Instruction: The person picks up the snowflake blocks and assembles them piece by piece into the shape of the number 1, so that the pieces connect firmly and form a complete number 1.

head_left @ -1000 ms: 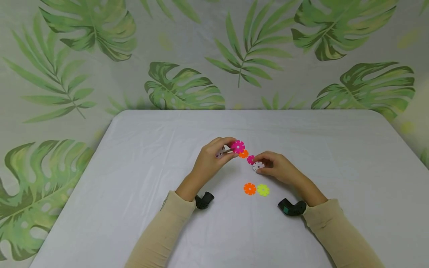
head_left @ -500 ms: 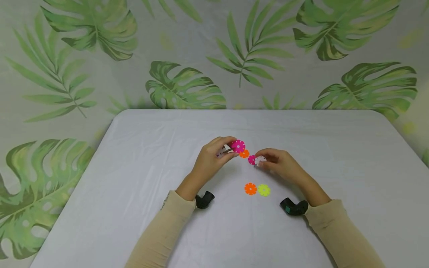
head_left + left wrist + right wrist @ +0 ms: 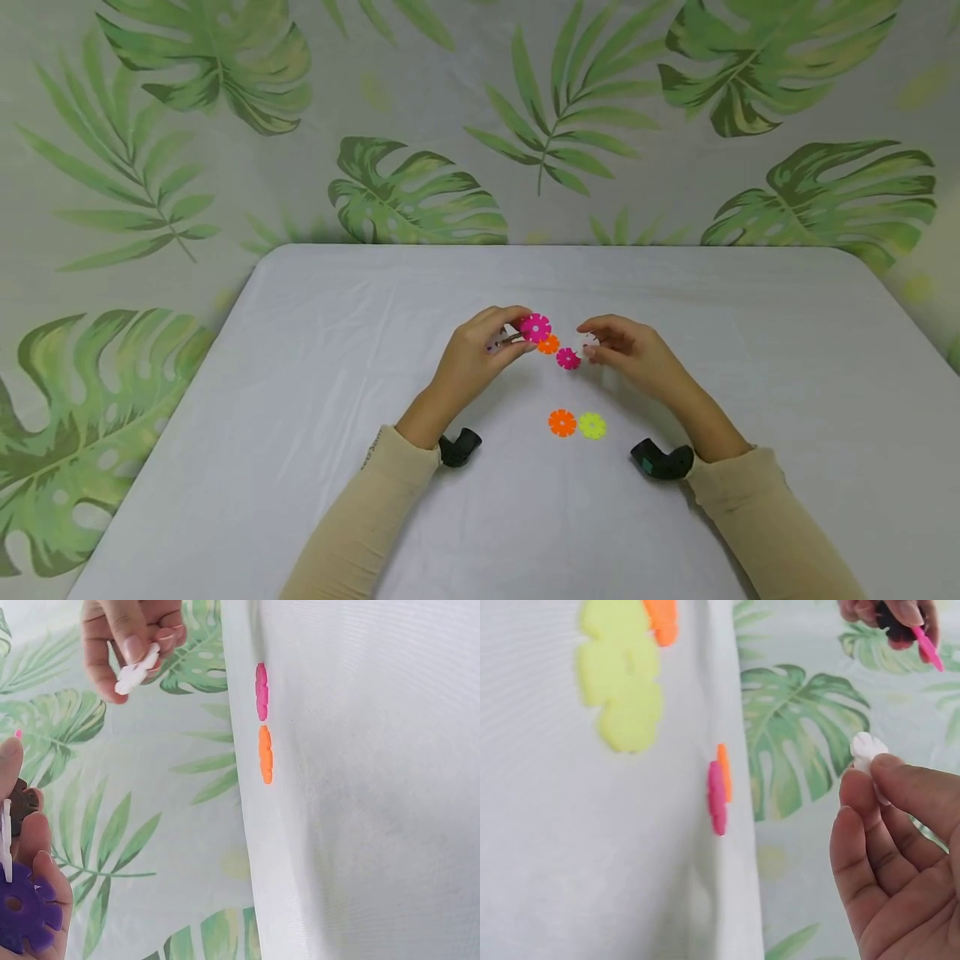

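In my left hand (image 3: 468, 350) I hold a joined cluster of notched plastic discs. A pink disc (image 3: 536, 327) is at its front, with a dark disc (image 3: 26, 806), a purple disc (image 3: 31, 919) and a white one seen edge-on. Thumb and fingertips of my right hand (image 3: 636, 354) pinch a loose white disc (image 3: 867, 751), raised to the right of the cluster and apart from it. An orange disc (image 3: 550, 345) and a smaller-looking pink disc (image 3: 567, 359) lie on the table between the hands.
Closer to me, another orange disc (image 3: 562, 423) and a yellow disc (image 3: 592, 426) lie side by side on the white-covered table (image 3: 300, 375). Black wrist devices (image 3: 459, 448) sit at both sleeves. A leaf-patterned backdrop (image 3: 420, 200) hangs behind the table's far edge.
My right hand has lifted the white disc up and away from beside the pink disc on the table, slightly rightward. The left hand and its cluster have stayed nearly still.
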Available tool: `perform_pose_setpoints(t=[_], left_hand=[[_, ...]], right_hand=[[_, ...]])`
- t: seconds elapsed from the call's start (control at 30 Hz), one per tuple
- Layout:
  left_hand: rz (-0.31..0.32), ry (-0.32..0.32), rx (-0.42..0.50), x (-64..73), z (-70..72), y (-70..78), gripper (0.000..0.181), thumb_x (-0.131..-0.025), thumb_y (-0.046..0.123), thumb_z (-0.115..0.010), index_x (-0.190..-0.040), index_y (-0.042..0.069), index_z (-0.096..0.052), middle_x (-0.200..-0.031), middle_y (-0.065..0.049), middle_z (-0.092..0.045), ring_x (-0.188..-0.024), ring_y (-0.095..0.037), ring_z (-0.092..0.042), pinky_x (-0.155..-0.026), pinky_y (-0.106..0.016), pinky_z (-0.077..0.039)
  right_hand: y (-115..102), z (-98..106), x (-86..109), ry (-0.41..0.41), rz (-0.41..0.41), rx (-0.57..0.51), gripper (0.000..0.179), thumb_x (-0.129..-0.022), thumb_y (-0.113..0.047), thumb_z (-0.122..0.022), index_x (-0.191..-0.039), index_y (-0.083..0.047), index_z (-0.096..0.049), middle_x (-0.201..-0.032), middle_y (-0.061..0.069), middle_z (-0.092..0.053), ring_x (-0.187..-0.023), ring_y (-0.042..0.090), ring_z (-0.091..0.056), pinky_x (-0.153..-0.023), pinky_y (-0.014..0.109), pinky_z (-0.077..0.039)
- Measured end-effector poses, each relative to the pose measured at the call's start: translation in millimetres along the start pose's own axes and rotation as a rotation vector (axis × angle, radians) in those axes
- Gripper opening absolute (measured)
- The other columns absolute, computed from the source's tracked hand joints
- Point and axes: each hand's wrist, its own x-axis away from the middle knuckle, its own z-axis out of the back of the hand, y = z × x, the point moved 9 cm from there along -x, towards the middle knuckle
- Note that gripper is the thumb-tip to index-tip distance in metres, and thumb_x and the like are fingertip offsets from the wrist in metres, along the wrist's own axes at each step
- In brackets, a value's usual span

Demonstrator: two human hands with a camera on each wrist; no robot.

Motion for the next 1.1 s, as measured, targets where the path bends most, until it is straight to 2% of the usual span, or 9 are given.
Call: perform_pose_setpoints(t=[0.13, 0.23, 0.57, 0.8, 1.1], left_hand=[[0.004, 0.002, 0.001, 0.0, 0.7, 0.7, 0.038, -0.072, 0.006, -0.074, -0.107, 0.003, -0.060, -0.090, -0.004, -0.060, -0.080, -0.009, -0.055, -0.070, -0.015, -0.047], [0.004, 0.005, -0.001, 0.0, 0.9, 0.9, 0.037, -0.072, 0.006, -0.074, -0.107, 0.003, -0.060, -0.089, -0.003, -0.060, -0.079, -0.009, -0.055, -0.070, -0.015, -0.047], [-0.001, 0.009, 0.005, -0.3, 0.6, 0.9, 0.038, -0.071, 0.004, -0.075, -0.107, 0.003, -0.060, -0.090, -0.004, -0.060, -0.079, -0.009, -0.055, -0.069, -0.015, -0.047], [-0.003, 0.001, -0.003, -0.2, -0.1, 0.4, 0.038, -0.072, 0.005, -0.074, -0.107, 0.003, -0.060, -0.090, -0.004, -0.060, -0.084, -0.010, -0.056, -0.072, -0.014, -0.046], [0.008, -0.010, 0.016, -0.2, -1.8, 0.2, 0.039, -0.072, 0.006, -0.074, -0.108, 0.003, -0.059, -0.091, -0.005, -0.060, -0.085, -0.011, -0.056, -0.073, -0.013, -0.045]], right_hand=[[-10.0, 6.7, -2.8, 0.034, 0.028, -0.054, 0.028, -0.083, -0.004, -0.063, -0.110, -0.001, -0.055, -0.093, 0.011, -0.058, -0.077, 0.028, -0.059, -0.070, 0.025, -0.051], [-19.6, 12.0, -5.6, 0.062, 0.054, -0.076, 0.027, -0.082, 0.000, -0.063, -0.107, 0.000, -0.054, -0.092, 0.012, -0.058, -0.077, 0.025, -0.060, -0.071, 0.024, -0.050], [-76.0, 19.5, -8.9, 0.097, 0.201, -0.068, 0.024, -0.079, 0.014, -0.060, -0.101, 0.010, -0.051, -0.087, 0.019, -0.057, -0.074, 0.015, -0.060, -0.070, 0.020, -0.050], [-67.7, 18.5, -16.4, 0.098, 0.226, -0.114, 0.022, -0.080, 0.008, -0.061, -0.099, 0.006, -0.052, -0.086, 0.014, -0.058, -0.076, 0.016, -0.062, -0.073, 0.023, -0.050], [-63.5, 9.3, -17.1, 0.067, 0.260, -0.161, 0.017, -0.081, 0.010, -0.060, -0.095, 0.005, -0.053, -0.086, 0.014, -0.058, -0.079, 0.017, -0.063, -0.075, 0.025, -0.049]])
